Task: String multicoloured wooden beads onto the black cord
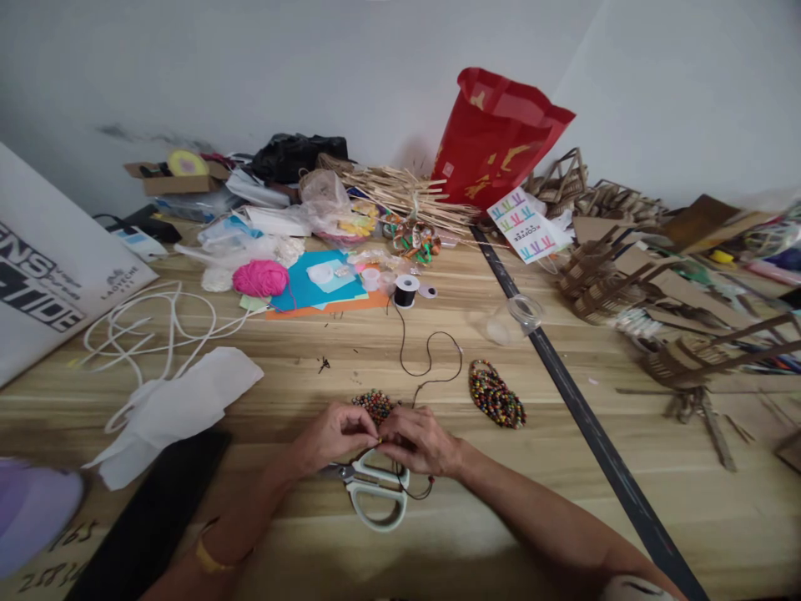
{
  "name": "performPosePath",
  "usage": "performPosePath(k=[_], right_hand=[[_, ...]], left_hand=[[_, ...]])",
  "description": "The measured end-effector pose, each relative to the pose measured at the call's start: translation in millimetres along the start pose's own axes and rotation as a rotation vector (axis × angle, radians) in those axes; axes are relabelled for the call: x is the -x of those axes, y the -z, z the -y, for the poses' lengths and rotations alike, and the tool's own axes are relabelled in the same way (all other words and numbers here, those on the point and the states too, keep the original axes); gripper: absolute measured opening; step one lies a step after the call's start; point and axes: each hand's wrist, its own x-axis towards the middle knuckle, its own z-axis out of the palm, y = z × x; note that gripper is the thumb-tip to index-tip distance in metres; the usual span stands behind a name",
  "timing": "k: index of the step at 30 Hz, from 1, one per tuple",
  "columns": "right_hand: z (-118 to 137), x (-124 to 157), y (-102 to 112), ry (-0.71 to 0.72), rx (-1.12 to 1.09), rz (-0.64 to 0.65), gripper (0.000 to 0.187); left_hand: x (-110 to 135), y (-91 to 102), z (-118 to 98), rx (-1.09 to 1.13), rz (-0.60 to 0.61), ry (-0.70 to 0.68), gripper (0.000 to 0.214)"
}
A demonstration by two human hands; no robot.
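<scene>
Fingers of left hand (338, 436) pinch narrow, contents too small to tell; those of right hand (424, 441), tips just beside, hold thin black cord (436, 382). Loose pile of small, round, multicoloured beads (373, 405) lies on pale wooden tabletop (294, 371) just beyond the tips, nearer left hand. Cord winds away forward toward white-rimmed, black-wound spool (405, 292).

left forearm (258, 494) slanting in from lower left | left hand (335, 434): thumb and forefinger pinched | right forearm (538, 507) slanting in from lower right | right hand (422, 440): fingers curled, back upward | both hands' fingertips close together
</scene>
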Motion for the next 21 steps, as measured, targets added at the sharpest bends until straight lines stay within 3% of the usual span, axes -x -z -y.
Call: performPosePath(k=[6, 16, 21], right_hand=[[3.2, -2.5, 2.3, 0.034, 0.028, -0.008, 0.003], [2.5, -0.1, 2.1, 0.051, -0.055, -0.051, 0.026], [0.5, 0.9, -1.3, 0.022, -0.036, -0.047, 0.024]], left_hand=[[0.6, 0.4, -3.4, -0.064, 0.012, -0.043, 0.01], [0.8, 2.7, -3.7, -0.13, 0.026, -0.12, 0.008], [0.9, 0.8, -5.3, -0.156, 0.005, -0.11, 0.007]])
